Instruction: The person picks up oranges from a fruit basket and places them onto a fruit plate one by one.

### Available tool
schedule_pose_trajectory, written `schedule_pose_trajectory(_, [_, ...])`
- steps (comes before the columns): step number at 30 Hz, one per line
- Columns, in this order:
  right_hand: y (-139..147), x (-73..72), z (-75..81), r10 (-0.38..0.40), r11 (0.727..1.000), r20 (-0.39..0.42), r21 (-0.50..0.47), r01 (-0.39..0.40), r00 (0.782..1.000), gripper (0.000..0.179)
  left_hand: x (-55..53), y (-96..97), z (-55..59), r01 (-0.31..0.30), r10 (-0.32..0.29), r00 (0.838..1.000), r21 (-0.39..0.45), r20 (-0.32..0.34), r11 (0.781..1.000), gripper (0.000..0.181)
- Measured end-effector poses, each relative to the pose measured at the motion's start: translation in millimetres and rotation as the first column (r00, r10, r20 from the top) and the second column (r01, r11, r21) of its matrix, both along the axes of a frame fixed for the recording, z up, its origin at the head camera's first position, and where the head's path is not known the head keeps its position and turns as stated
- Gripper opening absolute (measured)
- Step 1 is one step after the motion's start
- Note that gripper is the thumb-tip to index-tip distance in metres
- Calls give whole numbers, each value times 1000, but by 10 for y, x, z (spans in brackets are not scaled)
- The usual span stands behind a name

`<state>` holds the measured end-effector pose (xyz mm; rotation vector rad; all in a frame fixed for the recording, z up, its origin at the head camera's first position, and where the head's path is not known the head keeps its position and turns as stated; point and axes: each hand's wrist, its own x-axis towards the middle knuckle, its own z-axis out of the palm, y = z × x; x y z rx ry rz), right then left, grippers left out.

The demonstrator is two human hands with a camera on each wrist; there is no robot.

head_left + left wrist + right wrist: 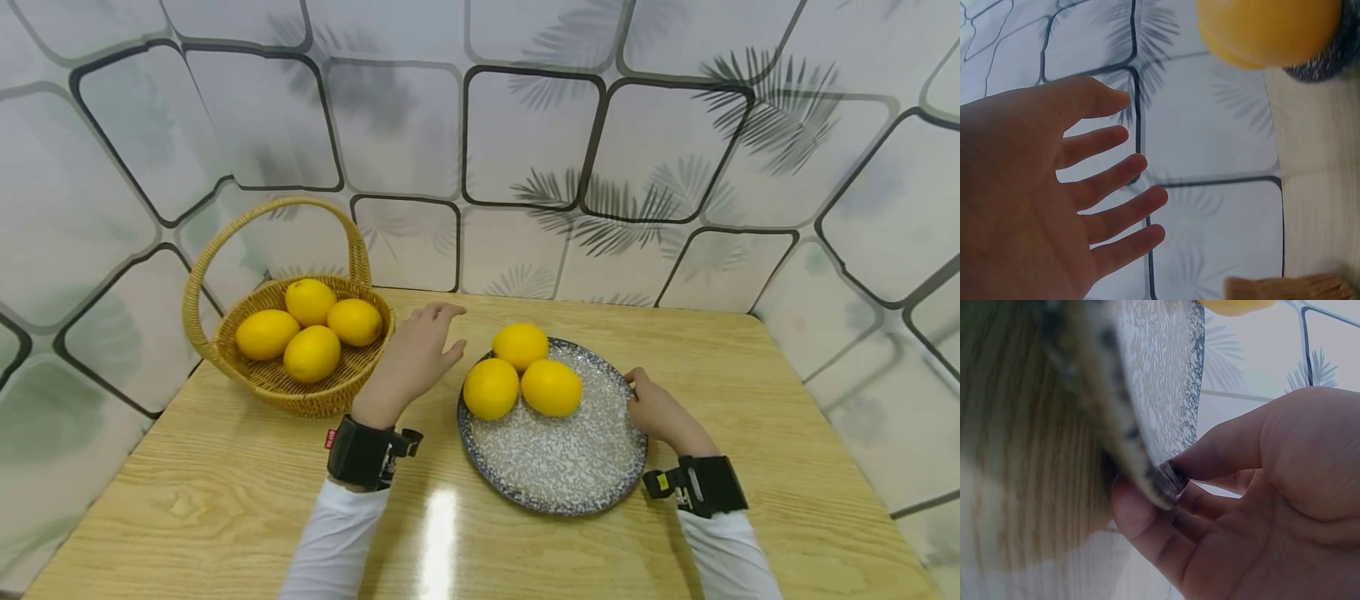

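A round speckled grey plate point(562, 467) with a dark rim lies on the table, three yellow lemons point(552, 388) grouped at its upper left. My right hand point(663, 412) pinches the plate's right rim; the right wrist view shows the thumb on top and fingers point(1135, 509) beneath the edge. Between the basket and the plate hovers my left hand point(416, 354), holding nothing. Its fingers point(1116, 194) are spread and relaxed in the left wrist view. Left of that hand stands a woven basket point(330, 404) with several lemons point(312, 353) inside.
The basket's tall arched handle point(281, 202) rises above its lemons. Under everything is a light wooden table point(225, 517), backed by a pale patterned wall covering point(532, 137). A small red tag point(331, 439) shows beside the left wrist strap.
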<state>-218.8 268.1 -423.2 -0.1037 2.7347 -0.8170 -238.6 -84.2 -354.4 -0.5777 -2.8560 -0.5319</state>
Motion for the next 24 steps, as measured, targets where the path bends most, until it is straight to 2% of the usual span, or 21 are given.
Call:
schedule_pose_trajectory(5, [-4, -2, -2, -4, 1000, 3, 1, 4, 1000, 44, 0, -174, 59, -54, 54, 998, 17, 10, 998, 51])
schedule_pose_trajectory(13, [-18, 12, 16, -6, 1000, 17, -7, 6, 1000, 44, -18, -469, 128, -135, 131, 989, 60, 65, 989, 52])
schedule_pose_trajectory(19, [-15, 16, 5, -2, 1000, 6, -2, 2, 1000, 44, -26, -654, 136, -177, 171, 983, 91, 64, 980, 52])
schedule_pose_trajectory(24, [-10, 4, -6, -5, 1000, 4, -3, 5, 1000, 44, -18, -747, 142, -202, 197, 979, 82, 57, 976, 53])
